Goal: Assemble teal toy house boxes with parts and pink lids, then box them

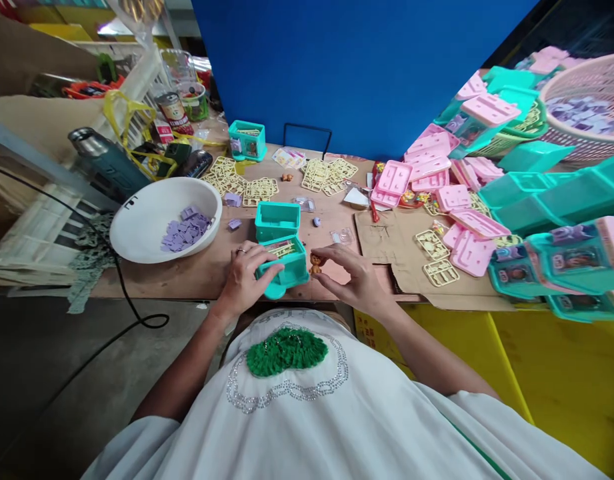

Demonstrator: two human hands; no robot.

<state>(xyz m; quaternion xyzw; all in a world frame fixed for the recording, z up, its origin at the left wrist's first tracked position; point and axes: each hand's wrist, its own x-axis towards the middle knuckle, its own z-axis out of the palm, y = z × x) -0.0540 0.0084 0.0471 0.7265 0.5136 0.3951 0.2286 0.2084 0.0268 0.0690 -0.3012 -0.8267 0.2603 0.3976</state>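
Note:
My left hand (249,272) is closed around the left side of a teal plastic box (293,272) near the table's front edge. Cream lattice pieces (281,249) lie inside that open-topped box. Just right of it, my right hand (354,277) pinches a small brown animal figurine (315,263) between thumb and fingers. Directly behind stands another open teal box (277,220). A small purple piece (316,222) and a clear plastic piece (343,236) rest on the table beyond my right hand.
At left, a white bowl (121,230) holds purple pieces, with a thermos (107,160) behind it. Cream lattice frames (329,175) lie at the back before a blue panel (357,73). Pink lids (471,250), stacked teal boxes (561,200) and a pink basket (599,73) crowd the right.

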